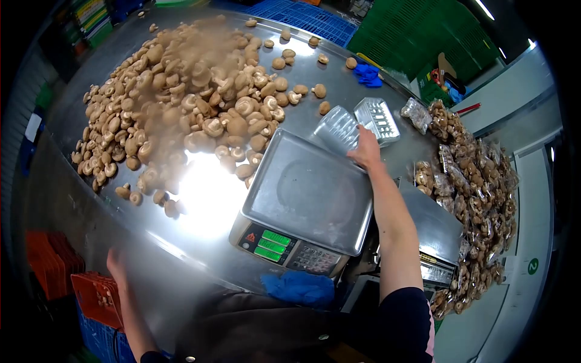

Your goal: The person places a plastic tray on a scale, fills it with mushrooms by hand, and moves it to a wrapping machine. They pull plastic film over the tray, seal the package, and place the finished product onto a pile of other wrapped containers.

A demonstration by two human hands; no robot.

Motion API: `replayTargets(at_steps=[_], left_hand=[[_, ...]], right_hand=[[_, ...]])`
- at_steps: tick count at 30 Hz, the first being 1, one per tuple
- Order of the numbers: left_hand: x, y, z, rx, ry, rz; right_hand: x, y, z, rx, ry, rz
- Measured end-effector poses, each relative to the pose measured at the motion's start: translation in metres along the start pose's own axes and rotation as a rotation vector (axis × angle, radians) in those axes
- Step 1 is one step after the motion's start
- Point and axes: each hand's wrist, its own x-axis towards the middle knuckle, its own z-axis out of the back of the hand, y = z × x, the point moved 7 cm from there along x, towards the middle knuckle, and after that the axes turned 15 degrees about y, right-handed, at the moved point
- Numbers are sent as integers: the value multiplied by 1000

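Note:
My right hand [366,151] reaches past the far corner of a digital scale [305,196] and grips a clear plastic punnet [338,128]. A second clear punnet [376,119] lies just beyond it. My left hand [115,266] hangs low at the near edge of the steel table [78,199], holding nothing that I can see. A big heap of loose brown mushrooms [181,103] covers the table to the left of the scale. The scale's steel pan is bare and its green display [271,245] is lit.
Many packed mushroom punnets [472,181] are piled at the right. Blue gloves lie at the far edge [368,74] and by the scale's front [298,287]. Orange crates [91,296] sit below left, green crates [417,30] behind. A second scale [436,242] stands right of my arm.

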Motion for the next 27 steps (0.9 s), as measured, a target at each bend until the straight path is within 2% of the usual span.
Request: replayTargets(at_steps=[1,2,3,4,5,6,7,8,10,11,12,13,15,17,18,19,21,24,27], left_hand=[[2,-16,-4,38,2,-39],[3,-42,-12,75,0,-71],[0,-81,-27,1,71,-50],[-15,-160,-53,-54,123,105],[-12,-182,-64,-85,159,-45],[1,-155,-65,-34,173,-95],[-2,-186,-86,-129,228,-97],[-1,-204,-105,-83,287,-182],[-6,-257,-144,-96,471,-246],[-15,-287,-165,-324,549,-85],[-13,-286,-177,-248,640,-167],[-14,-284,-184,-152,669,-175],[-23,-267,-184,-386,777,215],[-15,-194,-170,-143,780,64],[-20,-172,-163,-167,768,143],[-25,-151,-155,-192,753,222],[-45,-127,-149,-539,661,671],[-56,-92,-170,-666,677,878],[-23,-89,-180,-897,680,881]], right_hand=[[-1,-5,1,17,-22,30],[-3,-6,10,80,50,-16],[-5,-1,21,86,65,-14],[-14,8,38,123,-116,111],[-16,22,55,89,-112,30],[-26,45,74,300,-323,115],[-43,87,91,415,-421,290],[-59,129,101,559,-365,321],[-94,216,84,875,55,333],[-114,257,69,857,232,415],[-131,289,48,809,365,508],[-147,319,26,897,532,564],[-162,345,-21,1120,702,511],[-164,344,-72,1197,530,407],[-178,347,-97,1338,744,209],[-196,352,-122,1370,788,174],[-231,365,-159,1421,1062,41],[-231,362,-189,1247,995,-55],[-204,367,-220,1274,1035,-204]])
